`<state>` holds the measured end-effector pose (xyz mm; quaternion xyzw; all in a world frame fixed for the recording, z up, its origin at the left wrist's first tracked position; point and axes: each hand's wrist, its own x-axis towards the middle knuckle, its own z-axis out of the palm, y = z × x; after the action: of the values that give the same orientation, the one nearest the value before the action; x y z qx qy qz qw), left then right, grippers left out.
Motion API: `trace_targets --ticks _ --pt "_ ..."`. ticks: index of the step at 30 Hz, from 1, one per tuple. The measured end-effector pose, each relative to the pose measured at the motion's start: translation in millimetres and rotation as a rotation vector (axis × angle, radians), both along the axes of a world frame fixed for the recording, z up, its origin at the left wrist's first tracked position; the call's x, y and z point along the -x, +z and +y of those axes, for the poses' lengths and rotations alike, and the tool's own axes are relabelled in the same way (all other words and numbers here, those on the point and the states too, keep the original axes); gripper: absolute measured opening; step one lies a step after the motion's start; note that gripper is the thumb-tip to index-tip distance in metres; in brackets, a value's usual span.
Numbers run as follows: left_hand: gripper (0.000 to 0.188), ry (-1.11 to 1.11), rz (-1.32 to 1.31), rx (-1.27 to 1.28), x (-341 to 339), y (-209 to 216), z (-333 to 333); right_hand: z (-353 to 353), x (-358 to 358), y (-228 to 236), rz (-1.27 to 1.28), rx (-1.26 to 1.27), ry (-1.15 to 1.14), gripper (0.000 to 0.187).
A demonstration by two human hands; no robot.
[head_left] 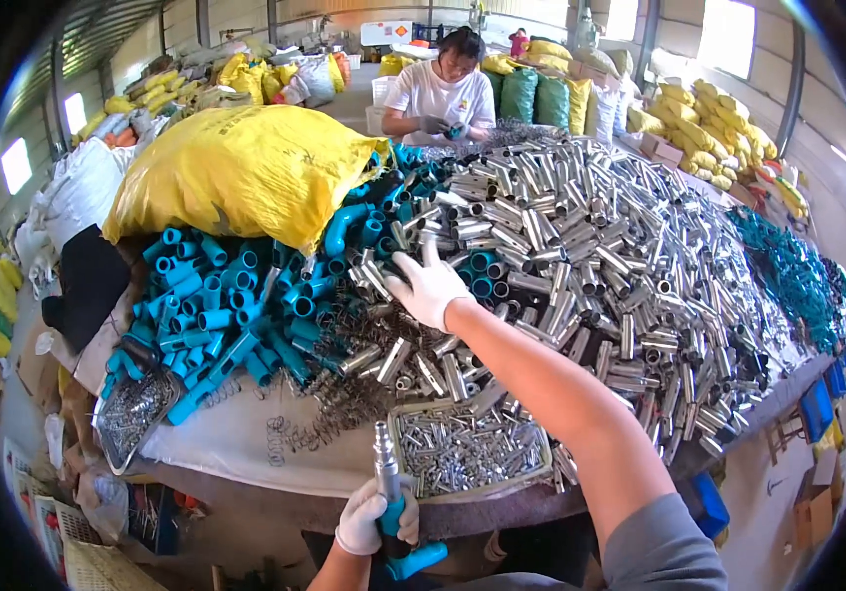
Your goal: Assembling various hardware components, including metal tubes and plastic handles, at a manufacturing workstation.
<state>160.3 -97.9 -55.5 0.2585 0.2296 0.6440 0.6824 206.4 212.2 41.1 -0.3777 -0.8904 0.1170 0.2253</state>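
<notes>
In a white glove, my left hand (360, 519) grips a teal plastic handle fitted with a silver metal tube (385, 453) at the table's near edge. The tube stands upright with a stepped, shiny tip, and the handle's lower end (417, 560) bends to the right. My right hand (430, 288), also in a white glove, stretches over the middle of the heap with its fingers apart. Its fingertips are beside some short silver tubes (374, 280); contact cannot be made out. Below it lie dark coil springs (349, 399) and a tray of small metal pins (467, 448).
Teal plastic handles (216, 295) pile up at left under a big yellow sack (246, 167). Silver tubes (630, 266) cover the right side. A metal tray (133, 414) of small parts sits at the left edge. Across the table, a gloved person (448, 84) handles a teal part.
</notes>
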Motion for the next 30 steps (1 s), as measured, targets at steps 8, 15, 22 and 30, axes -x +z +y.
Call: trace_targets --ticks 8,15,22,30 --pt "0.057 -0.18 -0.109 -0.027 8.4 -3.5 6.8 109.6 -24.8 29.9 0.022 -0.492 -0.357 0.056" --pt "0.038 0.074 0.022 0.109 3.4 -26.7 -6.0 41.9 64.6 29.7 -0.223 -0.204 -0.009 0.047" --pt "0.046 0.068 0.0 0.091 4.8 -39.8 -4.5 24.9 91.3 20.3 -0.138 -0.171 0.179 0.062" --pt "0.059 -0.101 -0.136 0.031 12.8 0.5 3.2 85.8 -22.1 20.6 -0.312 -0.341 -0.096 0.034"
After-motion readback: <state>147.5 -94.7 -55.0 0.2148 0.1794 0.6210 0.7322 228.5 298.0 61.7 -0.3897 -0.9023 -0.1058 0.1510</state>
